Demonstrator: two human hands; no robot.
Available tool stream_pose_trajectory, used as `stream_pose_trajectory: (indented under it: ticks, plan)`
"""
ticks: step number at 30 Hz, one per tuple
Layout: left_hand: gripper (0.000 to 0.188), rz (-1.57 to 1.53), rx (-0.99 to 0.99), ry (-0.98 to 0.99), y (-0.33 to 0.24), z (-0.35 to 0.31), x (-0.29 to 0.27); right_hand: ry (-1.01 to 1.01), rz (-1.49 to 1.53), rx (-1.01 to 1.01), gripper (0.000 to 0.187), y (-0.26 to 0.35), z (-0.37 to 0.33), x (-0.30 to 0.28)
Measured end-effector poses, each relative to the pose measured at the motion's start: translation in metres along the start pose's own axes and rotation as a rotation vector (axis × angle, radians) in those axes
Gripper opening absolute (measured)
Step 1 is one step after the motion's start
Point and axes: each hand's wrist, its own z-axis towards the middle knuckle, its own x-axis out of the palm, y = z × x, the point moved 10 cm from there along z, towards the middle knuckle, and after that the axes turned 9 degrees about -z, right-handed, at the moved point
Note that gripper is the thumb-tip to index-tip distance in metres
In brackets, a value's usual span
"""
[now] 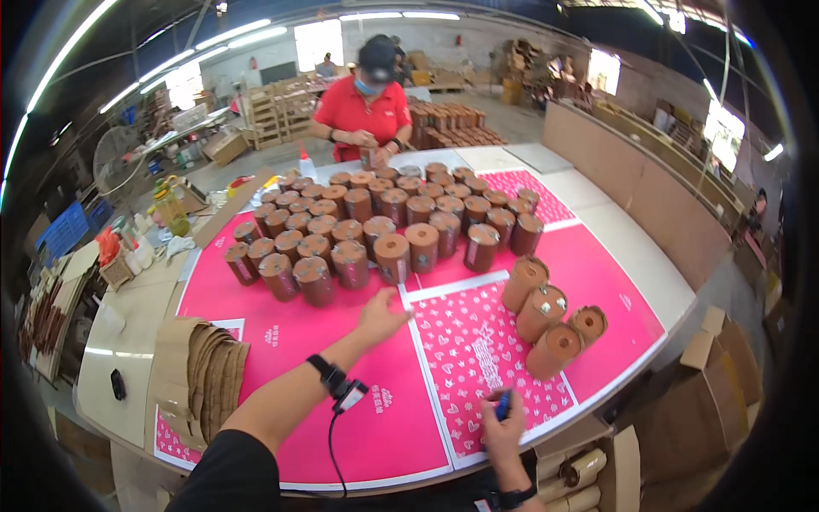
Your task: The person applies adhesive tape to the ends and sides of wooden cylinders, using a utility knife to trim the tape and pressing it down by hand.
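Observation:
My left hand (382, 319) reaches over the pink printed sheet (333, 401), fingers apart and nothing in them. Just beyond its fingertips stands the front of a large cluster of brown cylinders (392, 256), some with a hole in the top. My right hand (503, 431) is closed around a small blue handheld tool (503, 404), mostly hidden by the fingers, so its exact kind cannot be made out. Right of centre, several more brown cylinders (541, 312) stand in a small group on the patterned pink sheet. A wristband with a cabled device circles my left wrist.
Across the table, a person in red (365, 111) handles something small beside a white squeeze bottle (307, 164). A stack of brown paper bags (200, 375) lies at the left. Cardboard boxes (708, 384) stand off the table's right edge, and rolls (587, 468) sit in a box below.

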Motion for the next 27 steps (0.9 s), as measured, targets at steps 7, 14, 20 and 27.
stream_pose_trajectory:
  ticks: [7, 14, 20, 27]
  plan:
    - [0.058, -0.127, -0.111, 0.409, -0.007, -0.146, -0.019, -0.331, -0.72, -0.31, 0.047, 0.091, 0.073, -0.094]
    - [0.057, -0.128, -0.17, 0.623, -0.003, -0.224, -0.018, -0.077, -0.87, -0.219, 0.048, 0.052, 0.103, -0.085]
    - [0.067, -0.194, 0.101, 0.492, -0.032, -0.245, -0.033, -0.036, -0.624, -0.466, 0.052, 0.098, 0.048, -0.071]
    - [0.056, 0.029, 0.404, 0.169, -0.037, -0.258, -0.036, 0.939, 0.32, 0.253, 0.047, 0.084, -0.088, 0.085]
